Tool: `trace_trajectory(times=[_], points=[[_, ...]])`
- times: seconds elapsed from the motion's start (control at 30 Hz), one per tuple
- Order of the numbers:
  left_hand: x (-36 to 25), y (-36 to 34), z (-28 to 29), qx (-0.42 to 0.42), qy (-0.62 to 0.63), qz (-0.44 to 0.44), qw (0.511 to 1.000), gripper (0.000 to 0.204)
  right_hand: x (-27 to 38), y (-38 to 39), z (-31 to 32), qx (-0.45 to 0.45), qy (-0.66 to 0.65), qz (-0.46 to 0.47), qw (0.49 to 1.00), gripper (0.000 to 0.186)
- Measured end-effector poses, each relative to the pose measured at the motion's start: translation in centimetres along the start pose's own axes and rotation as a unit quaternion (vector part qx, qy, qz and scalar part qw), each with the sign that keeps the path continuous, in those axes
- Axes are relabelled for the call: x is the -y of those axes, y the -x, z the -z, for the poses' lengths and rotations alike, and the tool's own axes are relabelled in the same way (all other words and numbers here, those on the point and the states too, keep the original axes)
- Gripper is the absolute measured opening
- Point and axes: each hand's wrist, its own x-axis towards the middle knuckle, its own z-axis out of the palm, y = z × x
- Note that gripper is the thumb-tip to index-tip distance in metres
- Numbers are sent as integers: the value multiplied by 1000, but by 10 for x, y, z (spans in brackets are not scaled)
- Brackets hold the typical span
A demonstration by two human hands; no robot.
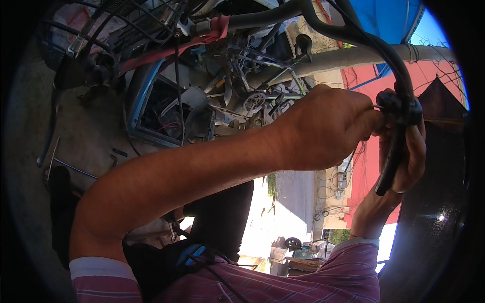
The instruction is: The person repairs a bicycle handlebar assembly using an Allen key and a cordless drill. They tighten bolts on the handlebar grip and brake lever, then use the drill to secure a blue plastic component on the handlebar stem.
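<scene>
A black bicycle handlebar (384,48) curves from the top down to the right, with its open end pointing downward. A black lever clamp (396,107) sits around the bar near that end. My left hand (328,126) is closed in a pinch beside the clamp; a thin metal piece (377,106) shows at its fingertips, too little of it to name. Behind the bar's end, my right hand (411,159) is wrapped around the handlebar just below the clamp, its fingers partly hidden. A red cloth strip (218,29) is tied on the other part of the bar.
A black wire basket (65,30) hangs at the upper left. Beyond lie a blue-framed box (135,101) and a heap of bicycle parts (255,101). A thin metal rod tool (76,167) rests on the floor at left. A dark panel (429,212) stands at the right.
</scene>
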Motion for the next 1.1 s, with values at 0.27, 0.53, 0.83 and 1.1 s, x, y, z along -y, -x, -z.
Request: trace_trajectory(times=[0.27,0.53,0.83,1.1], points=[[-11,1,4,49,185,158,969,43,0,0,3,-18,21,1,1000,61],[-6,-2,8,103,279,177,938,49,8,-1,-9,-46,-23,-7,999,56],[-1,-3,1,115,343,206,909,51,7,4,-7,-88,-28,-7,996,58],[-11,-1,11,35,162,169,972,50,5,0,-10,-86,-13,0,996,59]])
